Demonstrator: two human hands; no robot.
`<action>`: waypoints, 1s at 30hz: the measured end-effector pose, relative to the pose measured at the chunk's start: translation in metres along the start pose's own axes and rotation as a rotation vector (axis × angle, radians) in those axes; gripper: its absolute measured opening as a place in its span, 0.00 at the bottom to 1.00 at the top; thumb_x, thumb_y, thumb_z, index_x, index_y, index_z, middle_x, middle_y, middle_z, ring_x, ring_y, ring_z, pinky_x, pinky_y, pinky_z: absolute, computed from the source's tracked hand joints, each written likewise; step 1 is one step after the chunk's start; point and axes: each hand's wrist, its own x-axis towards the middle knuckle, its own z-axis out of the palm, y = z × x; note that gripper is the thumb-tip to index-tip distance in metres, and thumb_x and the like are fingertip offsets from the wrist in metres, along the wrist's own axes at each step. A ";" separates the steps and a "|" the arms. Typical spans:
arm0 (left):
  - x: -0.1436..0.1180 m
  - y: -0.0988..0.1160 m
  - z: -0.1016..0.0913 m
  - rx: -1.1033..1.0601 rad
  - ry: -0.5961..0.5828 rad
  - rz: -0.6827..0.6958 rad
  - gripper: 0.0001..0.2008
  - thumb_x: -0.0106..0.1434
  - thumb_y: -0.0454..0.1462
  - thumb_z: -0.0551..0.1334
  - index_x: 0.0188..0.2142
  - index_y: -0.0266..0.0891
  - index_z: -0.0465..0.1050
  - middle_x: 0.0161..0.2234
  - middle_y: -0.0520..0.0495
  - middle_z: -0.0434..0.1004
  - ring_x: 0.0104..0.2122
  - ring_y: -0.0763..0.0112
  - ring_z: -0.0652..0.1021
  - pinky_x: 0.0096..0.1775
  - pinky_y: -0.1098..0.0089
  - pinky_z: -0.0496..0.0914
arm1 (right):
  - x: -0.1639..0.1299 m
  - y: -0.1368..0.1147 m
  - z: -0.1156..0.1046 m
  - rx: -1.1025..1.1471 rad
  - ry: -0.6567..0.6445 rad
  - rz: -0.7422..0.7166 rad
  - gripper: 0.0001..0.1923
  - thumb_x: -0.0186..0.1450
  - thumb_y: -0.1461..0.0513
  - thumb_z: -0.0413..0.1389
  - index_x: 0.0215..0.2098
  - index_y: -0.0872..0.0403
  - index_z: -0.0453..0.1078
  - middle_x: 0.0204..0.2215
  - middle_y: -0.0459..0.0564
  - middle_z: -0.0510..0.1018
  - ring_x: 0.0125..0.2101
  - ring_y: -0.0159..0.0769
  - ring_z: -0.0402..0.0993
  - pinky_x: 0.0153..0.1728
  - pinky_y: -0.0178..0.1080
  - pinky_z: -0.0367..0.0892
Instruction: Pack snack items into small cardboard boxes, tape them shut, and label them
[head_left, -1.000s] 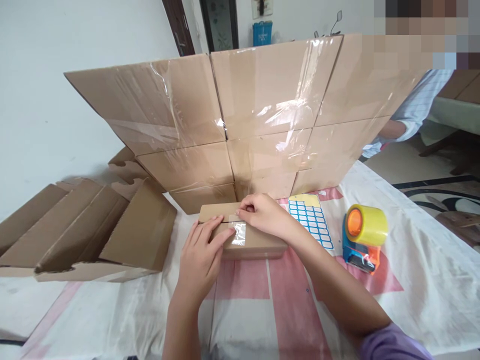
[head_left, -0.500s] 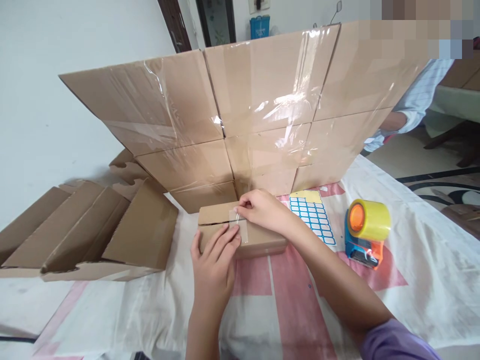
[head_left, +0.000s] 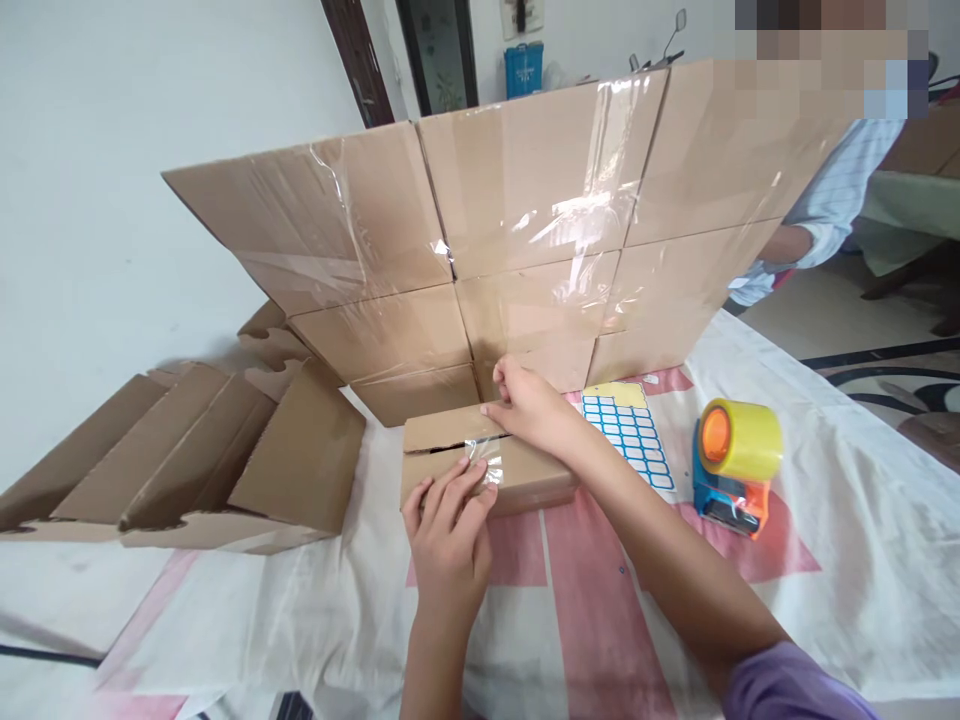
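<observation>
No lettering, brand or number can be read anywhere before you. The sticker sheet [head_left: 628,433] beside your box carries only blank blue-bordered labels under a plain yellow strip. The tape dispenser [head_left: 731,466] shows no maker's name, the cardboard cartons [head_left: 517,230] are unprinted, and the blue sign [head_left: 524,67] on the far wall is too small to make out.

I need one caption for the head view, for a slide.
Both hands, left hand and right hand, press clear tape on a small box.
</observation>
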 end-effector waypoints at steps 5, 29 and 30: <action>0.000 0.013 0.002 0.026 0.024 -0.062 0.14 0.65 0.24 0.56 0.40 0.43 0.74 0.48 0.45 0.83 0.53 0.60 0.79 0.55 0.55 0.59 | -0.002 -0.001 -0.003 -0.034 -0.037 -0.089 0.08 0.65 0.60 0.60 0.37 0.53 0.65 0.35 0.47 0.73 0.35 0.36 0.69 0.36 0.37 0.60; 0.004 0.019 -0.008 0.124 -0.151 -0.068 0.26 0.61 0.25 0.55 0.57 0.42 0.72 0.50 0.40 0.78 0.54 0.55 0.76 0.61 0.47 0.60 | -0.019 -0.016 -0.009 -0.285 0.163 0.140 0.12 0.69 0.57 0.55 0.38 0.54 0.78 0.39 0.56 0.82 0.48 0.49 0.73 0.53 0.49 0.55; 0.002 0.020 -0.008 0.124 -0.133 -0.080 0.26 0.62 0.25 0.55 0.57 0.42 0.73 0.51 0.40 0.78 0.54 0.55 0.76 0.61 0.46 0.60 | -0.025 -0.010 -0.017 -0.278 0.232 0.175 0.12 0.69 0.58 0.53 0.41 0.54 0.78 0.42 0.57 0.82 0.52 0.51 0.70 0.55 0.53 0.52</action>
